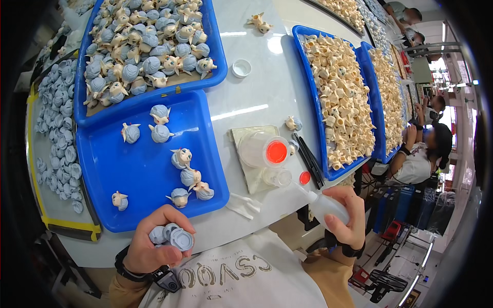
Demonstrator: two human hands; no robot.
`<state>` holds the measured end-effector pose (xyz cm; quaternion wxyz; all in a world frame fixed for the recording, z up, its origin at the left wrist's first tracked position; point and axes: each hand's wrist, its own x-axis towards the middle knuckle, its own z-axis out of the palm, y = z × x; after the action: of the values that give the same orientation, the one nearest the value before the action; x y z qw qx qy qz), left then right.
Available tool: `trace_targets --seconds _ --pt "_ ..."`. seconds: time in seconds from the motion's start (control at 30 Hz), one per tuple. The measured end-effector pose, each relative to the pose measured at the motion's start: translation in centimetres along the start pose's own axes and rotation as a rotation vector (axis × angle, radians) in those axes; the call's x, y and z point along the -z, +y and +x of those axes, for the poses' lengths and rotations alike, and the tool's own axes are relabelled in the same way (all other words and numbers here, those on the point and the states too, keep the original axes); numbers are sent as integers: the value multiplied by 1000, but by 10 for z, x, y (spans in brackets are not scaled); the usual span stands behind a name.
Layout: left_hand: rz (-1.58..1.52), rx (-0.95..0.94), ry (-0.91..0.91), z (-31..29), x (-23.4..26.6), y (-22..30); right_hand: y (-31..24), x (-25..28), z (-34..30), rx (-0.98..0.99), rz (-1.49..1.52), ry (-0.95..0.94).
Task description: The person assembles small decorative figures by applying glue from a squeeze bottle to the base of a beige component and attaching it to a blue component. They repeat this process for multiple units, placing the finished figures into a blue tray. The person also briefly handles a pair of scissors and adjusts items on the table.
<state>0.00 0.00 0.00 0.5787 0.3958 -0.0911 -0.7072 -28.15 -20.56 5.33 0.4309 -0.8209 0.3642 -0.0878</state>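
My left hand (160,241) is closed round several blue-grey hollow doll hair pieces (181,239), one with its open side up. My right hand (345,216) grips a translucent squeeze bottle (328,209), tilted so that its thin nozzle points up and left towards a small clear cup (277,177). Beside that cup stand a larger clear tub with a red top (254,149) and a small red cap (304,177). Beyond my left hand, a blue tray (133,197) holds several doll heads with blue-grey hair (181,158).
A fuller blue tray (218,56) of doll heads stands at the back left. Loose hair pieces (59,133) cover a board at far left. Trays of cream doll parts (339,97) stand right, beside black tweezers (309,163). A person (418,159) sits beyond them.
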Motion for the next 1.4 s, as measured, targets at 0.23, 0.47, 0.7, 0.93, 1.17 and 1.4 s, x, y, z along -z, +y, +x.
trace_targets --seconds 0.23,0.47,0.7,0.93,1.17,1.4 --pt "-2 1 3 1 0 0 0 0 1 5 5 0" --pt "-9 -4 -7 1 0 0 2 0 -1 -5 -1 3" --pt "-20 3 -6 1 0 0 1 0 -1 -18 9 3" --pt "27 -1 46 3 -5 3 -4 0 -4 -85 119 74" --pt "-24 3 -31 -1 -2 -2 -4 -1 59 10 169 199" --pt "-8 61 -86 -2 -6 1 -3 -18 160 151 -82 85"
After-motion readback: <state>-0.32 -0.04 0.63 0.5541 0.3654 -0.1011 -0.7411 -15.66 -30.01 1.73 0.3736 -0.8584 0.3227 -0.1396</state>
